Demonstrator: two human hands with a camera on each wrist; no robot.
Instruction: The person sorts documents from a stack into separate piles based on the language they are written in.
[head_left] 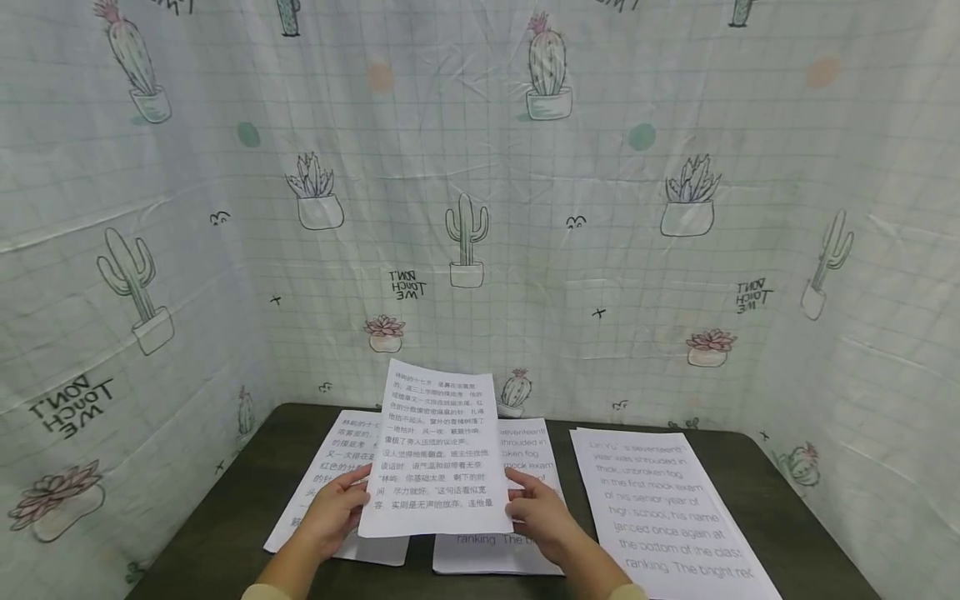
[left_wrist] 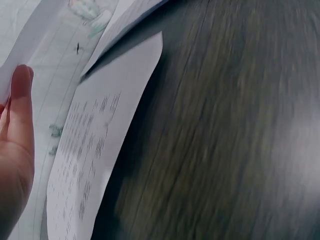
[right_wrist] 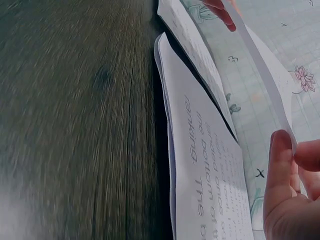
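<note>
A sheet of paper [head_left: 435, 450] printed with Chinese text is held up over the table, tilted with its printed side toward me. My left hand [head_left: 337, 512] pinches its left edge near the bottom corner. At the opposite edge, my right hand [head_left: 543, 512] pinches it between thumb and fingers; the right wrist view shows that hand [right_wrist: 295, 200] on the raised, slightly bowed paper [right_wrist: 267, 75]. Below and left lies a stack of Chinese-printed paper [head_left: 322, 467], partly covered. Behind the held sheet is a middle stack with English text [head_left: 525, 458], also partly hidden.
Another stack of English-printed paper [head_left: 667, 508] lies at the right, its sheets slightly fanned. All the stacks lie on a dark wood-grain table [head_left: 225, 500]. A cloth with cactus drawings [head_left: 525, 250] hangs behind the table and along both sides.
</note>
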